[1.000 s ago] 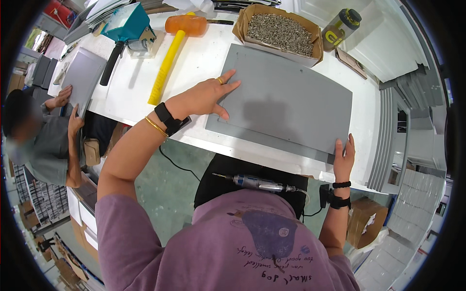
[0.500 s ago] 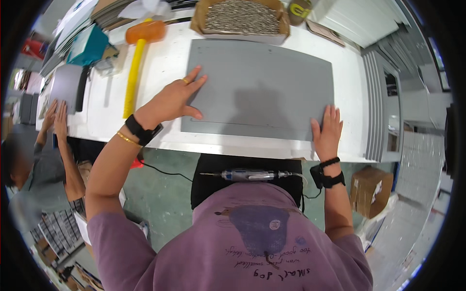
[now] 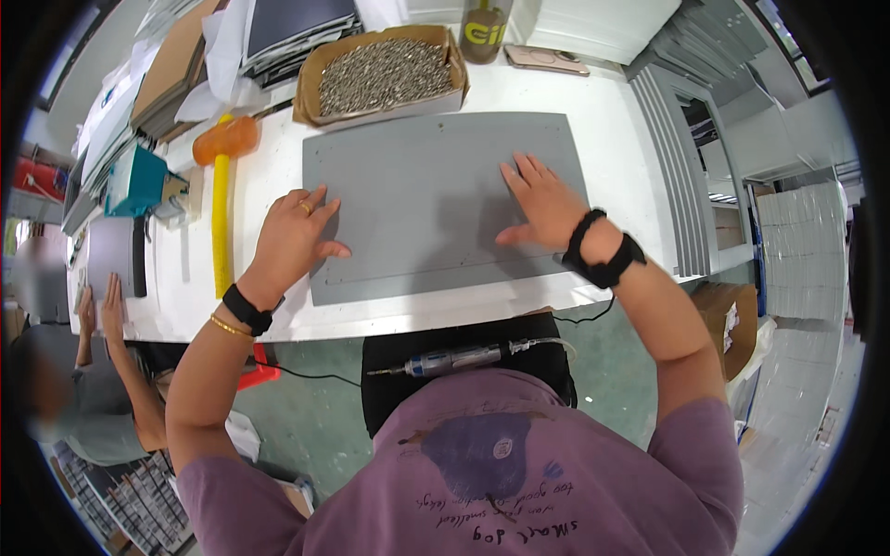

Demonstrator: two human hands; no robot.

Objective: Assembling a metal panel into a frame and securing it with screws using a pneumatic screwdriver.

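A flat grey panel (image 3: 408,176) lies on the white table in front of me. My left hand (image 3: 292,236) rests at its left edge, fingers apart and thumb over the surface. Further in from the right edge, my right hand (image 3: 542,204) lies on the panel with its fingers spread. Neither hand grips anything. Across my lap lies an electric screwdriver (image 3: 454,360) with a cable at its right end.
Behind the panel stands a cardboard box of small metal parts (image 3: 389,74). A mallet with a yellow handle (image 3: 222,227) lies to the left, near a teal box (image 3: 137,181). Grey frames (image 3: 672,176) stand at the right. A co-worker's hands (image 3: 104,310) are at far left.
My right hand has moved from the panel's right edge inward onto its surface. My left hand stays by the left edge. The whole view has shifted and turned.
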